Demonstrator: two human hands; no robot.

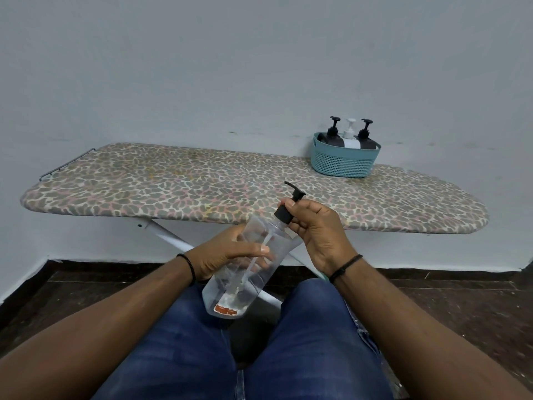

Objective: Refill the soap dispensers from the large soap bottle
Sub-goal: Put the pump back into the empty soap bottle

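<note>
There is a single view, taken from the person's head, facing forward and tilted down. It looks close over the person's own lap and forearms, which fill the near bottom of the picture. Just past the knees, an ironing board (253, 186) spans the middle from left to right, seen slightly from above. Beyond it a pale wall (230, 67) fills the far upper half. Dark floor (461, 298) shows low on both sides. The wide lens bends the edges.
</note>
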